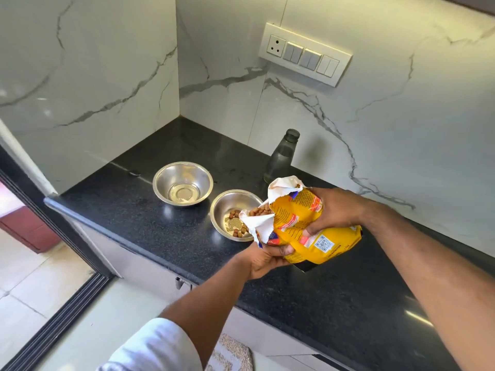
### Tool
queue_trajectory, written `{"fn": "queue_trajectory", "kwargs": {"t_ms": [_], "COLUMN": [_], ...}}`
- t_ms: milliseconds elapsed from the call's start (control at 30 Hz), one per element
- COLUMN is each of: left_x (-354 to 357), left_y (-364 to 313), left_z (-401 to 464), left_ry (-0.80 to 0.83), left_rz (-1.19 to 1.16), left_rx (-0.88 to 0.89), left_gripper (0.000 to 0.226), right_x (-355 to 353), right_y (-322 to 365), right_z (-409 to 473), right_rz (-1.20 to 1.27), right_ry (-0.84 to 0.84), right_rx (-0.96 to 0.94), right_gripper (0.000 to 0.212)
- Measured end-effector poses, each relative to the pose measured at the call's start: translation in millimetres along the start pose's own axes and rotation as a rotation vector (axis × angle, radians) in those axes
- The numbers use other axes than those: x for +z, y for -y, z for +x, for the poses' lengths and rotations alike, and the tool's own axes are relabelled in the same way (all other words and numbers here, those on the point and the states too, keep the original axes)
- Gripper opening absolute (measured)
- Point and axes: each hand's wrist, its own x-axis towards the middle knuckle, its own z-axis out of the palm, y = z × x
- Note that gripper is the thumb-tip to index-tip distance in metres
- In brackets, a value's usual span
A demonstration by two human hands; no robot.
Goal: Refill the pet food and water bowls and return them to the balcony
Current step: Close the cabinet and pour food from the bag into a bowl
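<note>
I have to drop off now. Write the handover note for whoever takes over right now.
Left hand supports the yellow food bag from below; right hand grips its top. The bag is tilted, torn mouth over the near bowl, which holds a few kibbles.
Far bowl looks nearly empty; capped bottle stands behind.
Left: finish pouring, fill the water bowl, carry both to the balcony.

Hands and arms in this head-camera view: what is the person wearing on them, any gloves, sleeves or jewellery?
Both hands are bare: no gloves, and no rings or watch that I can see on the left hand or the right hand. The left arm has a white sleeve pushed up, leaving the forearm uncovered. The right forearm is also uncovered; any sleeve there lies outside the picture.
</note>
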Motion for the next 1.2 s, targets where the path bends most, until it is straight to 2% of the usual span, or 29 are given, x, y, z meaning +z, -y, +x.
{"fn": "queue_trajectory", "kwargs": {"t_ms": [467,700,900,1200], "left_x": [-5.2,-9.5,-8.6,-9.2], "left_y": [2.9,1.7,1.6,2.4], "left_z": [13.2,13.1,14.2,11.9], "left_ry": [0.017,0.005,0.031,0.029], "left_rz": [-0.153,-0.199,-0.243,-0.266], "left_rx": [-0.007,-0.028,-0.042,-0.041], "left_gripper": [0.085,0.071,0.089,0.086], "right_x": [-12.6,-18.4,-23.1,-24.9], "right_y": [11.9,26.4,37.4,46.1], "right_z": [22.9,27.8,28.1,29.0], "right_rz": [-0.084,-0.126,-0.175,-0.191], "right_ry": [0.070,0.102,0.121,0.154], "right_rx": [0.069,0.088,0.106,0.116], "right_gripper": [0.097,0.093,0.092,0.090]}}
